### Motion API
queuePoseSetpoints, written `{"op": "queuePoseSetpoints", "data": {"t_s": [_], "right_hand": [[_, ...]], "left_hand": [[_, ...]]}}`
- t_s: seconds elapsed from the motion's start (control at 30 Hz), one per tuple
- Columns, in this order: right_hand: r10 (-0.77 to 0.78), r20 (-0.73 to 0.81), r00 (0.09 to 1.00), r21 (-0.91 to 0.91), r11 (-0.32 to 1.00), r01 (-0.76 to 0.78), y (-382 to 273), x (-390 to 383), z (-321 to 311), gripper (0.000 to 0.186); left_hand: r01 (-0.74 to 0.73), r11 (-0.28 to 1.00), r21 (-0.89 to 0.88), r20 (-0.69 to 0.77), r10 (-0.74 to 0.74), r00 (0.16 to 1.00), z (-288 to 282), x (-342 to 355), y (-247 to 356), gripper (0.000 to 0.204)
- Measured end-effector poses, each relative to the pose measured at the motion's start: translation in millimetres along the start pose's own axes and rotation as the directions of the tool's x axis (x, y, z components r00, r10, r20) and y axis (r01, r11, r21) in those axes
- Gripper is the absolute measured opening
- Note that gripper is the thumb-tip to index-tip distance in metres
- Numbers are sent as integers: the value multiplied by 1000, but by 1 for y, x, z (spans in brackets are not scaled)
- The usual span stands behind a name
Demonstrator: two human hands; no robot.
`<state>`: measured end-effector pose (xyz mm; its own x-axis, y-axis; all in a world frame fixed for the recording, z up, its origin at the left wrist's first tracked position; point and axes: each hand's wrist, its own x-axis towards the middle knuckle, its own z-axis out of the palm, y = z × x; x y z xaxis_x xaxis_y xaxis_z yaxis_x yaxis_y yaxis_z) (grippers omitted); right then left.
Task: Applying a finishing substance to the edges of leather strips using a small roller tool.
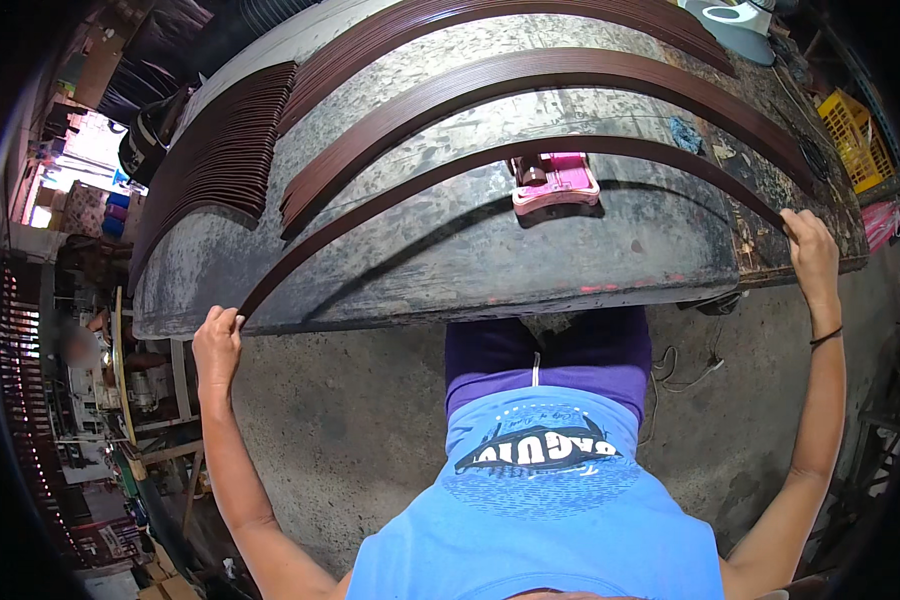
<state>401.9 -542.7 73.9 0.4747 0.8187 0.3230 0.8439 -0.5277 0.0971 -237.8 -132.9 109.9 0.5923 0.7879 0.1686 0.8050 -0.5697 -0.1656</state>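
A long, thin dark brown strap stretches in a bow across the near part of the worktable, with its shadow on the tabletop below. My left hand is closed on its left end, just off the table's front edge. At the right end, my right hand pinches the strap beside the table's right corner. Behind the strap stands a pink tray-like holder with a small dark brown object on it. Beyond that lies a stack of similar brown straps.
More brown straps sit in a far stack and a fanned pile on the worktable. A crumpled blue scrap lies at the right. Past the right edge is a yellow crate. Another person is at far left.
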Motion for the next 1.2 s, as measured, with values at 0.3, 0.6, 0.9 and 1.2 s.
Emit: {"op": "queuePoseSetpoints", "data": {"t_s": [0.3, 0.6, 0.9, 1.2], "right_hand": [[-155, -26, 988, 105, 982, 156, -45, 45, 22, 21], [-243, 37, 969, 154, 960, 234, -93, 88, 43, 26], [-429, -49, 902, 275, 863, 425, -146, 135, 67, 23], [-499, 38, 866, 406, 799, 443, -215, 174, 70, 18]], "left_hand": [[144, 988, 47, -65, -141, 988, -3, -47, -50, 10], [313, 936, 163, -74, -304, 950, -12, -94, -101, 15], [397, 878, 267, -130, -375, 918, -12, -155, -179, 19], [578, 747, 328, -201, -543, 815, -45, -219, -257, 24]]}}
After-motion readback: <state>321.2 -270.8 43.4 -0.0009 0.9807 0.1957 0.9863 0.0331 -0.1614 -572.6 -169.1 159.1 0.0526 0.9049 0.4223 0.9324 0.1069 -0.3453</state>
